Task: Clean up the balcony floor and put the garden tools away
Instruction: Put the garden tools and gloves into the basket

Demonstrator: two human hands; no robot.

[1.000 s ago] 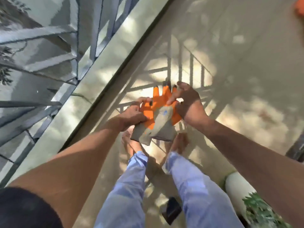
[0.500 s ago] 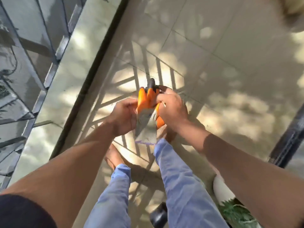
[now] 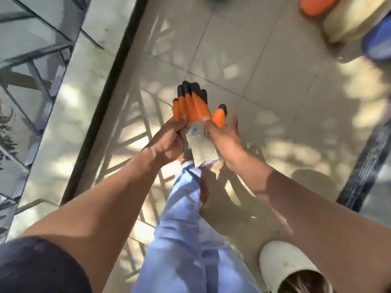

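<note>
In front of me, over the tiled balcony floor, I hold a pair of garden gloves, stacked flat. They are orange with black fingertips and grey knit cuffs. My left hand grips the gloves' left edge, thumb on top near the orange part. My right hand holds the right edge, with its thumb pressed on the grey cuff and its fingers under the gloves. The glove fingers point away from me.
A metal railing and a dark floor edge run along the left. A white pot stands at bottom right. At top right sit an orange thing, a cream round container and a blue one. A dark door track runs on the right.
The gloves went from pressed together edge-on to flat and spread, fingers pointing away. My view has swung forward along the balcony, bringing the containers at top right into sight.
</note>
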